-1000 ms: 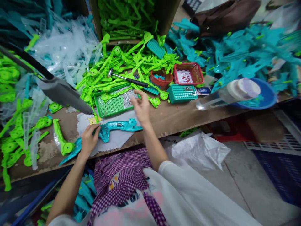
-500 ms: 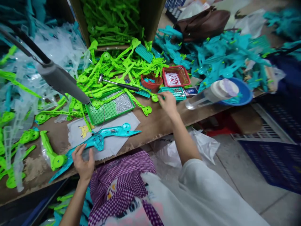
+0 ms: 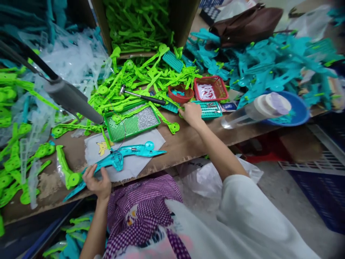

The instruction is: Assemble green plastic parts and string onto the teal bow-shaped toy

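Note:
A long teal plastic part (image 3: 129, 151) lies on a grey cloth (image 3: 159, 138) near the table's front edge. My left hand (image 3: 98, 182) grips its left arm, fingers on the far side and thumb on the near side. Over at the right, my right hand (image 3: 192, 114) has its fingers bent down around the round end of a lime-green plastic part, which they mostly cover. Another lime-green part (image 3: 174, 127) lies just left of that hand. A grey power screwdriver (image 3: 78, 102) hangs at the left, its tip above the green tray (image 3: 132, 135) of small metal screws.
Lime-green parts (image 3: 129, 77) are heaped behind the tray, with a hammer (image 3: 142, 97) on them. Red baskets (image 3: 226, 94), a teal tray (image 3: 212, 110), a bottle (image 3: 248, 115) and a blue basin (image 3: 303, 113) stand to the right. Teal parts (image 3: 269, 68) pile up behind.
My right hand has closed over the round end of the lime-green part, which showed at its fingertips before. My left hand stays on the teal part. The whole view has shifted slightly.

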Available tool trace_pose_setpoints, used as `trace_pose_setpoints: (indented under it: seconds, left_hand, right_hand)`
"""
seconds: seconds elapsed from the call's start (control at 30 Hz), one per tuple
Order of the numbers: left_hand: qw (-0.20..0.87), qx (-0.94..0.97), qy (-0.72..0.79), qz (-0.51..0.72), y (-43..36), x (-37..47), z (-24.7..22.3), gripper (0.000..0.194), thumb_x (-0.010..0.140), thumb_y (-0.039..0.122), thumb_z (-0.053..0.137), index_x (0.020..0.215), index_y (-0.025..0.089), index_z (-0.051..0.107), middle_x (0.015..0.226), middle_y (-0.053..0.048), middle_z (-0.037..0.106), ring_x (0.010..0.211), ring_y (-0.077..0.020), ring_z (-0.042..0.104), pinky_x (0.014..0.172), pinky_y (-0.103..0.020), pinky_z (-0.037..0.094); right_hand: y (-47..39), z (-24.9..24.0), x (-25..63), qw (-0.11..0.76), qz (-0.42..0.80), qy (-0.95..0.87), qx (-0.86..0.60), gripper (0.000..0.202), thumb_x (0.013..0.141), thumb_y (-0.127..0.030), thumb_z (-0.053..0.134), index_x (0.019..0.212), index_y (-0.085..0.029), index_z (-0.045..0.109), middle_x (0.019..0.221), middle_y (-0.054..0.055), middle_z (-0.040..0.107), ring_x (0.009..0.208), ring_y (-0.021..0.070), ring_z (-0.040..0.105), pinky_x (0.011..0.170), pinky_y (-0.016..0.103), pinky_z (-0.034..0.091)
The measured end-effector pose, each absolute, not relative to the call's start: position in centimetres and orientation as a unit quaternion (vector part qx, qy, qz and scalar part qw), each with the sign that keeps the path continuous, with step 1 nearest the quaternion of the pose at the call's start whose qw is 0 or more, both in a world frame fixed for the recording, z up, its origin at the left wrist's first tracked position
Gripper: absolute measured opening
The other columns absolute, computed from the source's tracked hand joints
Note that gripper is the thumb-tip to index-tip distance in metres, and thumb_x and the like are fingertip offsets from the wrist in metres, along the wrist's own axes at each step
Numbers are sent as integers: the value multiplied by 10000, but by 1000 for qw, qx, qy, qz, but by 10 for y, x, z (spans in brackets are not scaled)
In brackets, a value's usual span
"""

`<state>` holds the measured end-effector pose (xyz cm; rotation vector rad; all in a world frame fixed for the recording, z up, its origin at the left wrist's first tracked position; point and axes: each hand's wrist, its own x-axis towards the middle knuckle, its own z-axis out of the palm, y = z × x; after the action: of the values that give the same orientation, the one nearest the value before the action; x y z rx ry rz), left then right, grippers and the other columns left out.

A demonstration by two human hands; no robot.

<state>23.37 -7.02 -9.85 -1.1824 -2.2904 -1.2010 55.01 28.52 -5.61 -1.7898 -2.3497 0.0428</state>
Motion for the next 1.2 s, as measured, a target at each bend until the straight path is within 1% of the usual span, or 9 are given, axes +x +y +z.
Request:
trace_pose_setpoints:
  seconds: [0.17, 0.33, 0.47, 0.63, 0.73, 0.83, 1.0, 1.07, 1.2]
  left_hand:
    - [174, -405, -795, -417, -78, 250, -98, 197, 863, 265, 607, 1043, 203, 558, 988, -98, 590, 981, -256, 610, 903, -516, 523]
    - [130, -489, -762, -405, -126, 273, -103, 241, 837, 154, 640, 1059, 224, 580, 980, -77, 614, 910, -225, 636, 832, -460, 558]
    - [82, -482, -769, -413, -146, 279, -92, 260, 835, 131, 654, 1077, 214, 605, 989, -73, 640, 928, -221, 634, 843, -432, 546]
    - [-8, -443, -762, -473, -79, 274, -47, 161, 899, 236, 605, 1051, 194, 635, 951, -52, 662, 808, -178, 626, 776, -371, 539]
    - [-119, -509, -730, -441, -13, 271, -23, 254, 905, 293, 608, 1143, 209, 640, 1004, -66, 683, 874, -192, 649, 789, -356, 540]
    - [-123, -496, -754, -412, 47, 268, -17, 359, 880, 310, 647, 1219, 198, 613, 1047, -97, 691, 990, -249, 651, 915, -421, 505]
    - [-152, -443, -818, -335, 99, 261, -34, 591, 815, 307, 732, 1341, 124, 536, 1098, -153, 691, 1060, -321, 640, 946, -454, 474]
    - [-167, -432, -824, -327, 107, 258, -39, 572, 809, 290, 732, 1330, 135, 555, 1010, -116, 719, 1020, -306, 660, 930, -434, 479]
    - [-192, -402, -817, -367, 110, 254, -41, 360, 812, 221, 691, 1165, 153, 681, 823, -52, 734, 854, -243, 691, 846, -371, 501]
  right_hand:
    - [273, -19, 554, 68, 62, -736, -670, 397, 779, -503, 612, 870, -130, 713, 856, 201, 707, 842, 327, 626, 751, 414, 434]
    - [205, 15, 574, 82, 218, -740, -631, 367, 759, -532, 527, 653, -190, 608, 626, 58, 601, 664, 205, 537, 630, 314, 371]
    - [139, 3, 577, 74, 430, -681, -588, 377, 715, -557, 507, 608, -196, 525, 555, -15, 467, 557, 129, 423, 541, 264, 302]
    - [96, -23, 559, 94, 527, -633, -559, 392, 714, -566, 535, 589, -202, 458, 539, -52, 379, 522, 91, 346, 504, 237, 257]
    - [95, -26, 550, 62, 536, -633, -554, 404, 693, -564, 551, 564, -196, 447, 538, -52, 373, 523, 85, 341, 503, 232, 241]
    - [106, -27, 543, 59, 504, -641, -577, 393, 654, -565, 534, 550, -193, 462, 533, -44, 370, 538, 91, 351, 511, 236, 242]
    - [113, -26, 553, 79, 455, -657, -596, 401, 694, -569, 486, 545, -197, 457, 522, -33, 368, 539, 102, 367, 511, 247, 234]
    - [111, -29, 560, 79, 447, -656, -602, 435, 718, -598, 502, 548, -200, 454, 510, -34, 379, 528, 100, 367, 504, 249, 237]
    - [125, -42, 546, 122, 444, -649, -605, 522, 713, -704, 550, 585, -204, 470, 487, -38, 441, 504, 104, 424, 502, 245, 287]
